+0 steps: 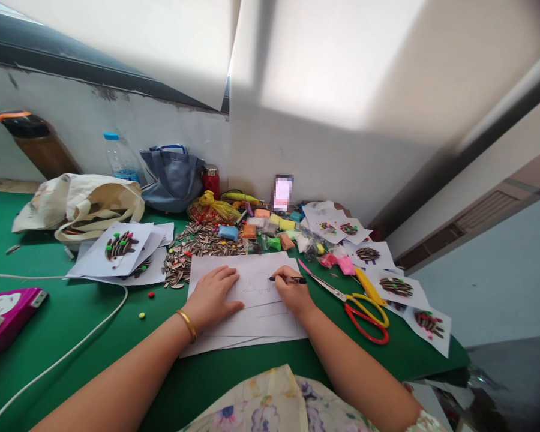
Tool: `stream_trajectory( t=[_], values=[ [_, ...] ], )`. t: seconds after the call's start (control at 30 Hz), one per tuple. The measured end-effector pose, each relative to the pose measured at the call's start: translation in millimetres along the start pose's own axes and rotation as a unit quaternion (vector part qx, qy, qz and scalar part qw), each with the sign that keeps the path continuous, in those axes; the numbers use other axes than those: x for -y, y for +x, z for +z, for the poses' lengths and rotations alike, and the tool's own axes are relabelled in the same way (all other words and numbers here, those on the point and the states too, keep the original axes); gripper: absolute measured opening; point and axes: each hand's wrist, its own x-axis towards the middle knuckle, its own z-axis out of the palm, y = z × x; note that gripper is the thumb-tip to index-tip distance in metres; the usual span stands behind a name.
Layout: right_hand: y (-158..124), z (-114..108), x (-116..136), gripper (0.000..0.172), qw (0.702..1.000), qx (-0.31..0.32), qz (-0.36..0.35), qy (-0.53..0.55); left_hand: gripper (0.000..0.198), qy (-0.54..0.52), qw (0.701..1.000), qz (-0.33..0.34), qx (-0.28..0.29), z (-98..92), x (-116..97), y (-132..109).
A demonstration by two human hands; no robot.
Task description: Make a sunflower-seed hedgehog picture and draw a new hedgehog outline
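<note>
White sheets of paper point(252, 321) lie in a loose stack in front of me, the top one bearing a faint line drawing. My left hand point(216, 296) rests flat on the left side of the paper, fingers stretched and thumb apart, a gold bangle point(186, 326) on its wrist. On the right side, my right hand point(292, 291) is closed around a black pen point(297, 279), its tip at the drawing. Beyond the paper lies a spread of striped sunflower seeds point(207, 243) with small packets of coloured clay point(249, 231).
Scissors point(348, 297) with red and yellow handles lie to my right, near seed-decorated papers point(396, 286). More decorated sheets point(121, 246), a white cable point(103, 324) and a magenta device point(13, 318) are on the left. Bags, bottles and a phone point(282, 192) stand along the wall.
</note>
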Motion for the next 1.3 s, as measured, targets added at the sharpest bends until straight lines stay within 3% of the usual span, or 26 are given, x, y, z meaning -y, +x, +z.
stream_trajectory(
  t=[0.8,1.1,1.3],
  values=[
    [3.6,-4.3,-0.3,0.015,0.999,-0.034,-0.017,0.012,0.068,0.009,1.0,0.0,-0.002,1.1,0.8,-0.1],
    [-20.3,4.0,19.7,0.016,0.998,0.045,-0.049,-0.001,0.069,0.006,1.0,0.003,-0.008,1.0,-1.0,-0.2],
    [-21.6,5.5,21.5,0.016,0.996,0.063,-0.059,-0.005,0.068,-0.001,1.0,-0.001,-0.012,0.8,-1.3,-0.7]
  ],
)
